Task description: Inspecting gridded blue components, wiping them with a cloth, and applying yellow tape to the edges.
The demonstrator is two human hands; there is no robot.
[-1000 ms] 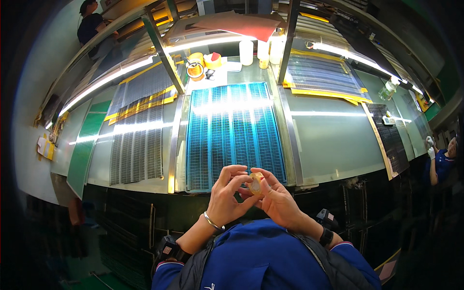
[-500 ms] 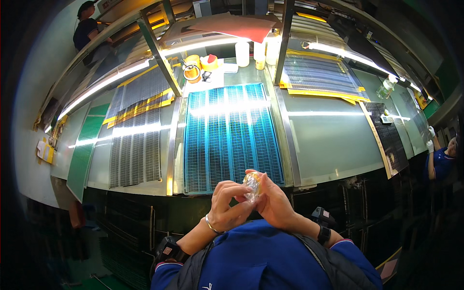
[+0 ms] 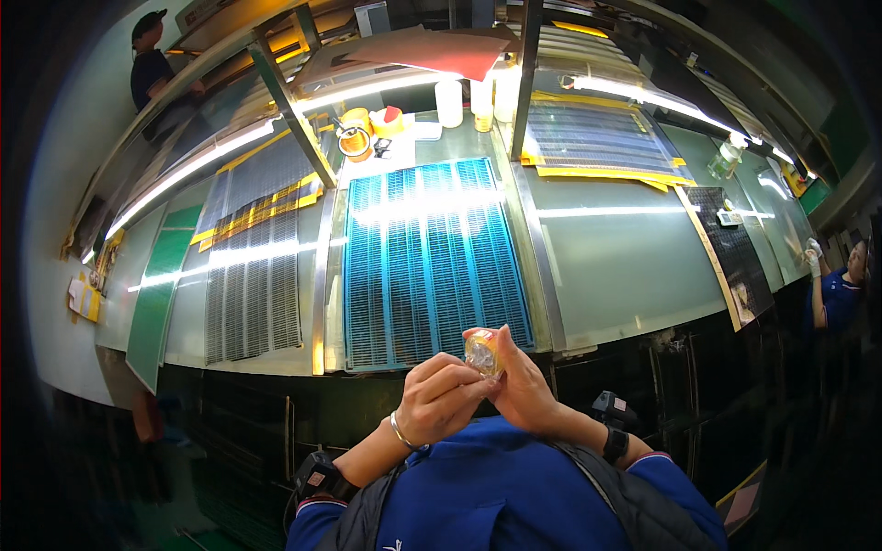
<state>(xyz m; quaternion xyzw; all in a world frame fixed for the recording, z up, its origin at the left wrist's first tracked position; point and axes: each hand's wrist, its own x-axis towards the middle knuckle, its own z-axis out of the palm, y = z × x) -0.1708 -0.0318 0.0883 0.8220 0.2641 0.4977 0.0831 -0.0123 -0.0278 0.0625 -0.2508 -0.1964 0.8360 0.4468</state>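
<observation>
Close to my chest, at the near edge of a blue panel, I hold a small packet (image 3: 483,353) in clear, crinkled wrapping. It has yellowish and red parts; its contents cannot be made out. My right hand (image 3: 525,390) is closed round it, thumb raised along its right side. Against the packet's lower edge, my left hand (image 3: 441,397) is closed in a pinch, seemingly on the wrapping. The blue panel (image 3: 427,266), covered in fine rows of dark marks, lies flat on the lit table beyond my hands.
Tape rolls (image 3: 355,140) and white bottles (image 3: 449,103) stand at the back. Left lie a dark patterned sheet (image 3: 253,298) and a green board (image 3: 165,294). Yellow-edged sheets (image 3: 597,138), a black panel (image 3: 726,243) and a spray bottle (image 3: 727,158) are right. One person (image 3: 152,73) stands far left, another (image 3: 841,289) far right.
The packet has turned, so more of its broad face shows. My left fingers have straightened and slid down to its lower edge. The view has shifted slightly.
</observation>
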